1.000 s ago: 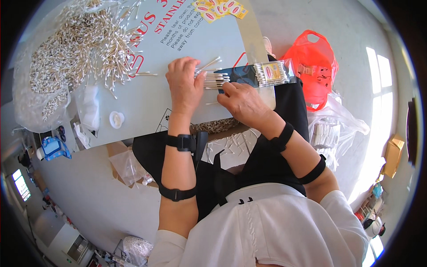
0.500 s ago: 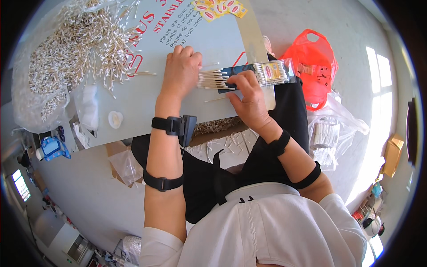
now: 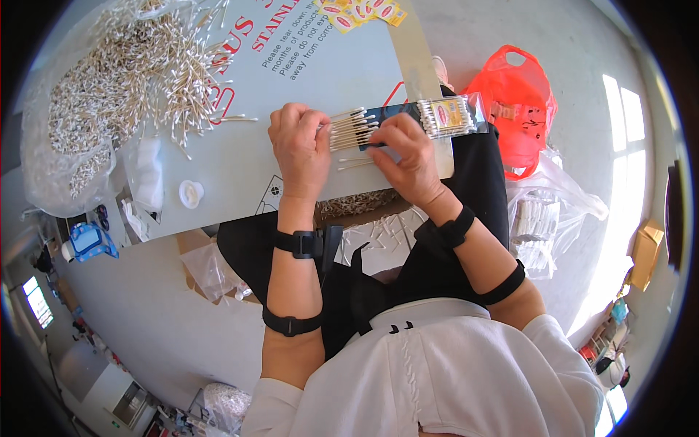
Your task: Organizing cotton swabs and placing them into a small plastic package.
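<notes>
A row of cotton swabs [image 3: 351,131] lies on the grey board, fanned slightly between my hands. My left hand [image 3: 300,149] is closed at the left ends of the row, fingers curled round them. My right hand [image 3: 408,156] has its fingers bent and drawn together at the right-hand tips; whether it pinches any swab is hidden. Under the right-hand tips runs a dark strip [image 3: 397,111], reaching toward a clear packet of swabs [image 3: 448,118] with a yellow label. A couple of loose swabs [image 3: 354,162] lie just nearer me than the row.
A large heap of swabs [image 3: 109,95] spills from a clear bag at the left. Yellow cards [image 3: 364,13] lie at the far edge. A small white cup [image 3: 191,194] sits near the front left. Beside the board's right edge are a red plastic bag [image 3: 517,95] and bagged packs [image 3: 535,222].
My left hand has come nearer me and slightly right, down along the row's left ends. The swab that lay apart beyond the row now sits closer to it. My right hand has barely shifted.
</notes>
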`<state>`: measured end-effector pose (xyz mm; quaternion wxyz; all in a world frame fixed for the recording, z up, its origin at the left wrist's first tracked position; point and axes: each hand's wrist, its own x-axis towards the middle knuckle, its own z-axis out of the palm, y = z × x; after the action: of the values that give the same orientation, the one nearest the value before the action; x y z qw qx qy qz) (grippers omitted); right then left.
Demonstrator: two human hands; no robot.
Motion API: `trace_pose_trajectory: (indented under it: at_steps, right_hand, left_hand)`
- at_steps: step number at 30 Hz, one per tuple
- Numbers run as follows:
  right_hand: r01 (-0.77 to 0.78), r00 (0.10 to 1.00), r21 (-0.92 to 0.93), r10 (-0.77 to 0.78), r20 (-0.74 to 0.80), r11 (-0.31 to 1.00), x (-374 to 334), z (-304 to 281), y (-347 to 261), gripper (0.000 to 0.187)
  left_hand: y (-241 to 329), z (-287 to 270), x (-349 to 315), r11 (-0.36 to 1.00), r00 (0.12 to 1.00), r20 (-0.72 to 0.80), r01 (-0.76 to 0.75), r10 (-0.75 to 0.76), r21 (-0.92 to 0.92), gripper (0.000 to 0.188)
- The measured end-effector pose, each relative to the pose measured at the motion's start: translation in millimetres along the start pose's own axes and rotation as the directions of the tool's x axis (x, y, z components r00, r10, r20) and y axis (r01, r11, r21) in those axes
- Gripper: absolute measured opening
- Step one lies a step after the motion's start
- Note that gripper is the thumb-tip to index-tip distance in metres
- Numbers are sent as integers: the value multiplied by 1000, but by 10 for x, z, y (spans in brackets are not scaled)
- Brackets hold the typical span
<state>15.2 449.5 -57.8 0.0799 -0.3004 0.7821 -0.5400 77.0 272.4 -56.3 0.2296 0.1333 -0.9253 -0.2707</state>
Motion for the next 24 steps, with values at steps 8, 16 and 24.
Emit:
trace_pose_trajectory:
  at_steps: [8,16,24]
  right_hand:
    - [234,967,-197,-208,144,952,-107,14,93,19]
    - [215,975,-186,-199,100,959,-98,39,115,15]
    - [215,975,-179,-201,92,960,-97,59,132,14]
  left_hand:
    - [-18,34,174,995,985,161,-76,66,63,17]
    - [-50,34,233,987,958,272,-125,93,103,16]
    - [29,-178,233,992,975,186,-125,119,21,14]
